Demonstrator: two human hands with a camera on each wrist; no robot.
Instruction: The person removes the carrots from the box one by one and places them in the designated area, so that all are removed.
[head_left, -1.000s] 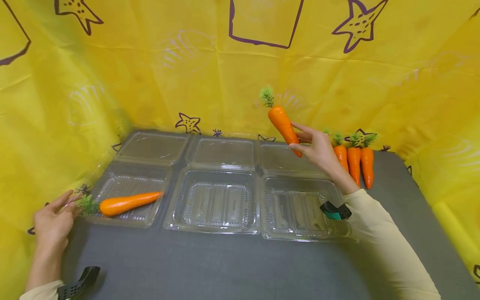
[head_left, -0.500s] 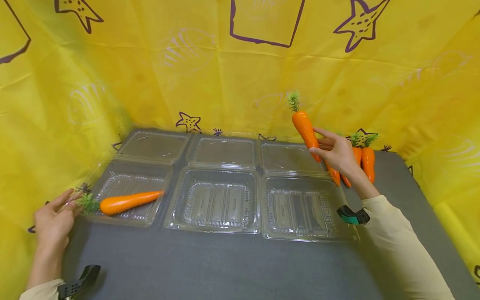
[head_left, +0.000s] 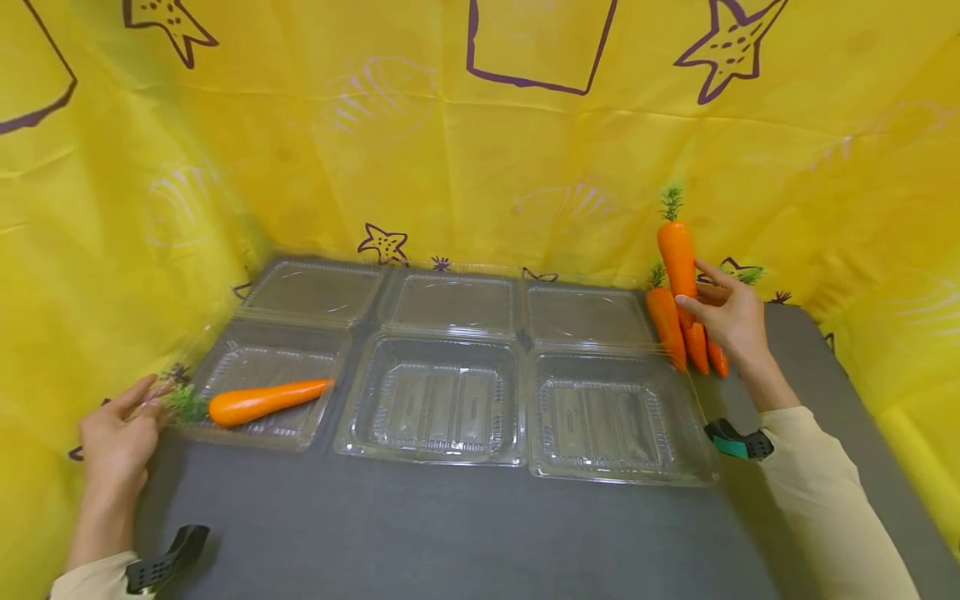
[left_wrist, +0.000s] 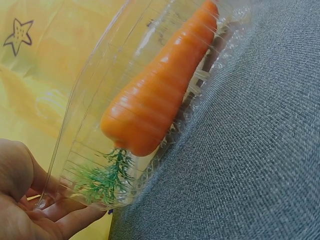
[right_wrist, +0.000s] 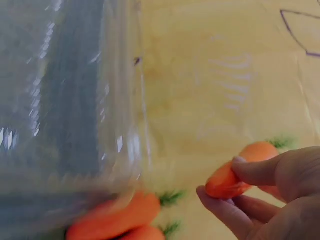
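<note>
My right hand [head_left: 735, 321] pinches a carrot [head_left: 677, 254] near its narrow tip, leafy top upward, above the far right of the table. Several other carrots [head_left: 664, 321] stand or lean just behind and below it, partly hidden by the held carrot and the hand. At the left, my left hand [head_left: 120, 437] grips the near-left corner of a clear plastic container [head_left: 288, 442] between thumb and fingers. One carrot [left_wrist: 150, 100] lies inside that container, its green top towards the left hand.
Two more open clear containers, a middle one [head_left: 431, 454] and a right one [head_left: 622, 475], stand in the row, lids folded back towards the yellow cloth wall [head_left: 480, 167]. All rest on a dark grey table [head_left: 450, 533].
My right hand has carried its carrot rightwards, from over the right container to the other carrots, and the carrot has turned more upright. My left hand keeps its place at the container corner.
</note>
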